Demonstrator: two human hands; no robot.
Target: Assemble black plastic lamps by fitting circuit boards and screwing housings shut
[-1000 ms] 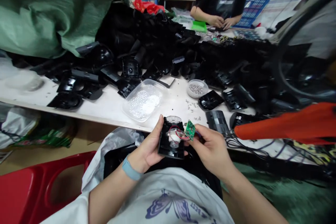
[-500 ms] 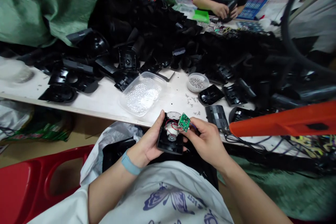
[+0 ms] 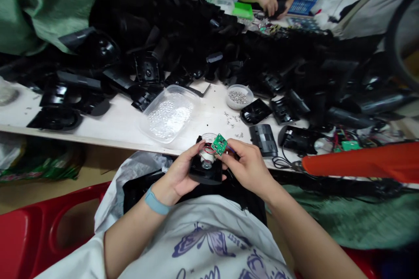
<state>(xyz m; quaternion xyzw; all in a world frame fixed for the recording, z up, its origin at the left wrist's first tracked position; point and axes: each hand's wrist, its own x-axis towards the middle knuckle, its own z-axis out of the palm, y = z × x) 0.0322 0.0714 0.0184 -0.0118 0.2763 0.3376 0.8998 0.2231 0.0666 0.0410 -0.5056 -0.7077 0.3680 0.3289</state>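
My left hand (image 3: 181,169) is wrapped round a black plastic housing (image 3: 205,175) above my lap, just off the table's front edge. Inside the housing sits a round whitish part with a clear lens (image 3: 206,164), and thin red wires curl above it. My right hand (image 3: 247,163) pinches a small green circuit board (image 3: 219,144) between thumb and fingers, over the housing's right upper side. The wires run close to the board; where they join is too small to make out.
On the white table (image 3: 108,133) stand a clear tub of transparent pieces (image 3: 170,114) and a round bowl of screws (image 3: 238,97). Black plastic shells (image 3: 147,67) are heaped behind. An orange bar (image 3: 360,162) juts in from the right. Across the table, a person handles a dark part.
The whole view has shifted, so the table things sit further left. The housing looks tilted slightly differently in my left hand, and my right hand still pinches the circuit board.
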